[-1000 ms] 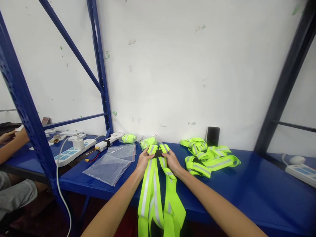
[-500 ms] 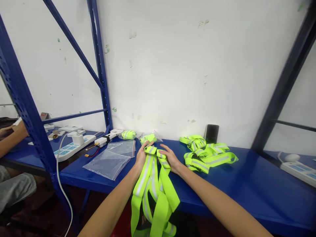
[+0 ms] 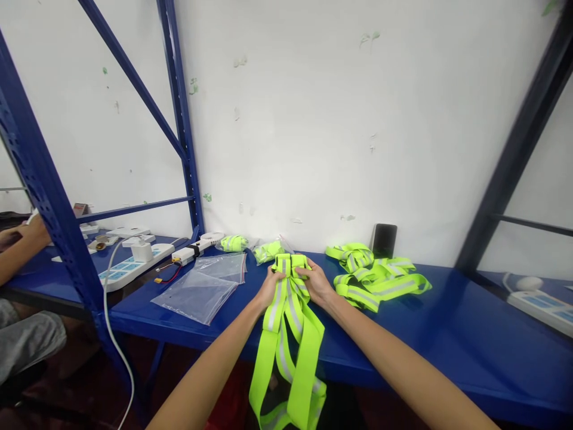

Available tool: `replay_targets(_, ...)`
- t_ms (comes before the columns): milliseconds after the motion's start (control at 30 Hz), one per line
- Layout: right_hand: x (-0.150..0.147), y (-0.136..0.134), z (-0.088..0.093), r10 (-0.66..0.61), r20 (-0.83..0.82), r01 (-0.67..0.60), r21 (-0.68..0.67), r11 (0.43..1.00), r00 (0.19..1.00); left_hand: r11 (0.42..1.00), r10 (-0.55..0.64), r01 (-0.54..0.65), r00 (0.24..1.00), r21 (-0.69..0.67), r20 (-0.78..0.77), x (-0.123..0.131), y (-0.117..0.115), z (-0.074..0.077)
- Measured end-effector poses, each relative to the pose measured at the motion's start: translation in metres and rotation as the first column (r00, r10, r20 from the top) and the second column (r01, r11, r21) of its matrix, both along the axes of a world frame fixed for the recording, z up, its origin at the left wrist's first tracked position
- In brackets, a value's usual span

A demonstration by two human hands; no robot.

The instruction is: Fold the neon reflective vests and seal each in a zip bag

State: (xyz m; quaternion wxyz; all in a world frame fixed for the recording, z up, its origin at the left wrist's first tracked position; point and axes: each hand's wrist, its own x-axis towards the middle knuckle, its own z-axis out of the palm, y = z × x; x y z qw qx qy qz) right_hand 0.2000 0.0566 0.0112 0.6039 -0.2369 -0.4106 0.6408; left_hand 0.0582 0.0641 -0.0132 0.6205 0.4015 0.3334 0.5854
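Observation:
My left hand point(image 3: 267, 288) and my right hand point(image 3: 319, 283) pinch the folded top of a neon-yellow reflective strap point(image 3: 293, 310) with silver stripes, one hand at each side. Its long loops hang over the table's front edge. Just beyond my hands lies a similar strap in a clear bag point(image 3: 268, 251), with another bagged strap point(image 3: 233, 243) to its left. More loose reflective straps point(image 3: 380, 280) are heaped to the right of my right hand. Flat clear zip bags point(image 3: 197, 295) rest left of my left hand.
A black phone point(image 3: 384, 240) leans on the wall behind the loose straps. On the left are a power strip point(image 3: 134, 266), a white fan point(image 3: 197, 248) with wires and a blue rack post point(image 3: 54, 179). Another person's arm point(image 3: 27, 248) shows at far left, beyond the post.
The strap's top has been folded wider and flatter. Both hands have shifted slightly right, and the hanging loops have swung right and drawn closer together.

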Motion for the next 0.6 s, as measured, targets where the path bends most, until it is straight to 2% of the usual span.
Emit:
replay_targets(133, 0.001, 0.000, -0.001, 0.066, -0.038, -0.066, 0.013, 0.998, 0.997, 0.999, -0.034, 0.034, 0.999, 0.016, 0.027, 0.001, -0.004, 0.007)
replay_targets(300, -0.002, -0.002, 0.001, 0.057, 0.040, -0.058, 0.010, 0.998, 0.998, 0.965, -0.256, 0.260, 0.960, -0.020, 0.115, 0.000, -0.011, 0.022)
replay_targets(367, -0.003, -0.002, 0.002, 0.044, 0.081, -0.045, 0.012, 0.999, 0.996, 0.952, -0.290, 0.300, 0.946, -0.057, 0.146, -0.002, -0.012, 0.024)
replay_targets(433, -0.004, -0.002, 0.002, 0.033, 0.114, -0.034, 0.007, 0.999, 0.993, 0.961, -0.250, 0.264, 0.957, -0.083, 0.149, -0.004, -0.011, 0.023)
replay_targets(533, -0.007, -0.004, 0.001, 0.003, 0.137, 0.001, -0.025, 1.000, 0.991, 0.994, -0.073, 0.081, 0.991, -0.069, 0.116, -0.005, -0.006, 0.020)
replay_targets(600, -0.010, -0.008, 0.001, -0.020, 0.169, 0.036, -0.096, 0.995, 0.985, 0.998, 0.042, -0.038, 0.994, -0.039, 0.106, -0.005, -0.003, 0.018)
